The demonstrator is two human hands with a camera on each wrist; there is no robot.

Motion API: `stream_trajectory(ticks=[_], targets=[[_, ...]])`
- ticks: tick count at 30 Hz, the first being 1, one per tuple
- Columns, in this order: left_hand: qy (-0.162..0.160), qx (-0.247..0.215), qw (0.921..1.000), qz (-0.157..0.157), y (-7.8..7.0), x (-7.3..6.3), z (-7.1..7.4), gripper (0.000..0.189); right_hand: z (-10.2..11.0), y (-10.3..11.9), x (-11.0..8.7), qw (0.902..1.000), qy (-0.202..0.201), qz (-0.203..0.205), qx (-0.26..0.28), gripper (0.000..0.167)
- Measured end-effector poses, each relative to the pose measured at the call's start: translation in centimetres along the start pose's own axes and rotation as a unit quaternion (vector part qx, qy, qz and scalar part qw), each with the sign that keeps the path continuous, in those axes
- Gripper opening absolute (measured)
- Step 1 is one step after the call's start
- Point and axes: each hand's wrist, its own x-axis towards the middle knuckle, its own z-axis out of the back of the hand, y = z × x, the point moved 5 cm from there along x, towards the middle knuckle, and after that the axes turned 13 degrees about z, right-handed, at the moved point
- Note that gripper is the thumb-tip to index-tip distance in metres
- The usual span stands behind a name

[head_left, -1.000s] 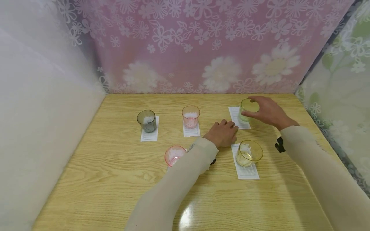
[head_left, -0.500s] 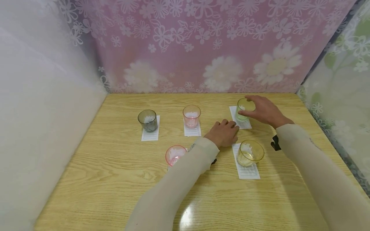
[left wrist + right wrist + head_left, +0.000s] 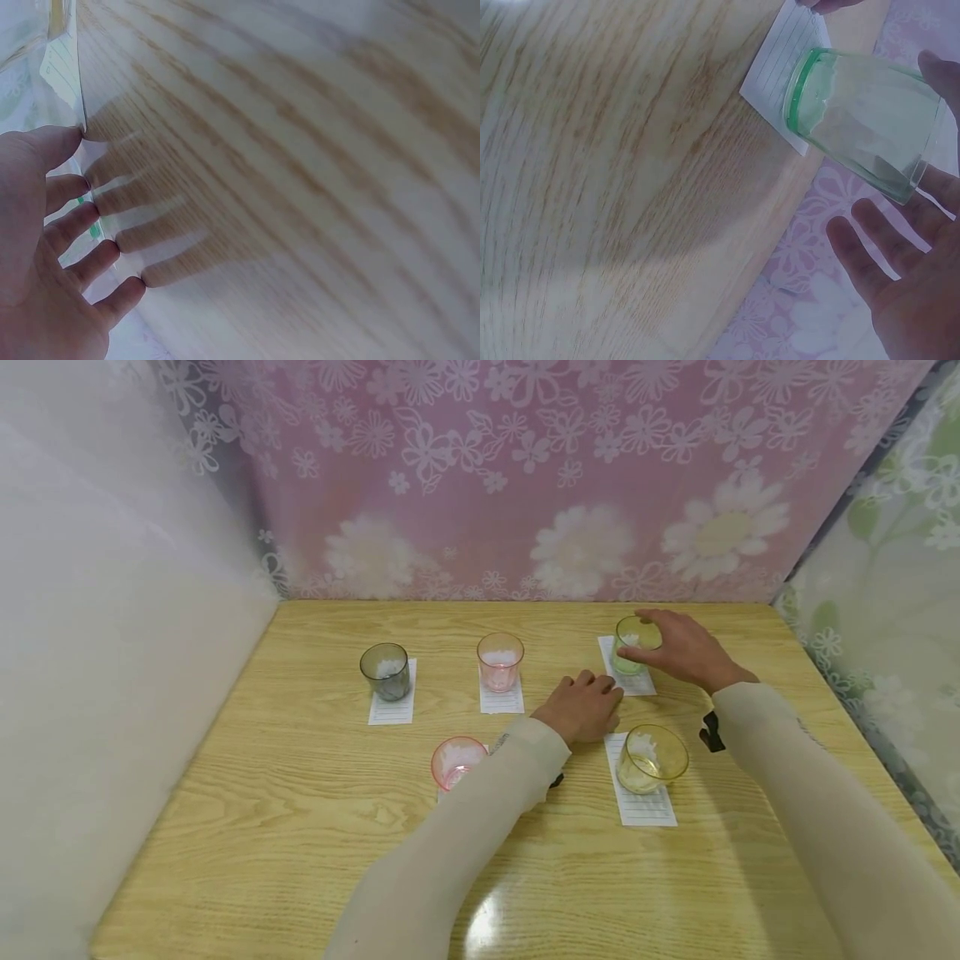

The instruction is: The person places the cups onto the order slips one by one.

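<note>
At the far right in the head view, my right hand [image 3: 686, 652] holds a green-tinted glass [image 3: 627, 662] at its rim, thumb on one side and fingers on the other. The glass [image 3: 859, 120] stands upright with its base over a lined paper slip [image 3: 763, 86], as the right wrist view shows. A whitish patch shows near the glass's bottom. My left hand [image 3: 581, 708] rests palm down on the table in front of that slip. Its fingertips [image 3: 129, 291] touch the wood, slightly spread, in the left wrist view. Just nearer stands a yellow glass [image 3: 651, 764] on its own slip.
A grey glass [image 3: 386, 675] and a pale pink glass [image 3: 500, 667] stand on slips to the left. A red-rimmed pink glass [image 3: 456, 758] is partly hidden behind my left sleeve [image 3: 465, 827]. Flowered cloth [image 3: 480, 502] hangs behind the wooden table [image 3: 300, 827].
My right hand has shifted slightly left with the green glass, bringing it further over its slip, and is now nearly still. The left hand has stayed in place on the table.
</note>
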Motion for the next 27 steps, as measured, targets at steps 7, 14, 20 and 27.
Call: stream_trajectory(ticks=[7,14,20,27], targets=[[-0.003,-0.001,1.0,0.002,0.0,0.0,-0.2,0.053,-0.4,-0.3,0.2,1.0,0.004,0.002,0.005,0.099],[-0.006,0.0,1.0,0.004,0.0,0.0,0.1,0.054,-0.5,-0.6,0.3,0.9999,0.01,0.004,0.01,0.101],[0.001,-0.018,0.9998,-0.002,0.0,0.1,0.2,0.055,-0.3,-0.5,0.2,0.9998,0.019,0.0,0.008,0.105],[-0.025,-0.073,0.997,0.009,1.5,0.1,2.2,0.047,0.8,0.4,0.6,0.9999,-0.001,0.013,0.006,0.096]])
